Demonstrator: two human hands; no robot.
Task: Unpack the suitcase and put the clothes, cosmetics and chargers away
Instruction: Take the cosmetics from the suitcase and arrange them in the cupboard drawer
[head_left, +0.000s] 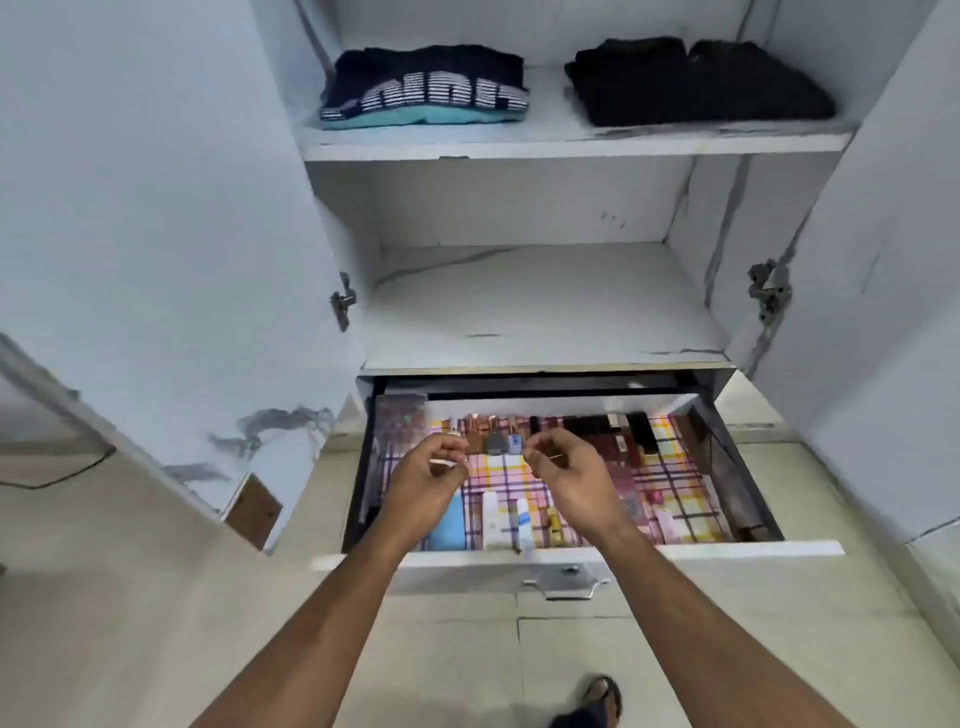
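The wardrobe drawer (727, 548) is pulled out, lined with pink and yellow checked paper. Lipsticks and dark cosmetic tubes (613, 426) stand in a row along its back. Small white bottles (506, 519) and a blue pack (447, 525) lie at the front. Two small blocks, one grey and one blue (504, 444), sit at the back middle. My left hand (426, 478) and my right hand (566, 478) hover over the drawer on either side of those blocks, fingers loosely curled with nothing visible in them. Folded striped navy clothes (423, 88) and black clothes (696, 83) lie on the top shelf.
The middle shelf (535, 301) holds nothing. The wardrobe doors stand open at the left (156, 234) and right (883, 260). A metal handle (569, 579) sticks out of the drawer front. My sandalled foot (597, 701) is on the tiled floor below.
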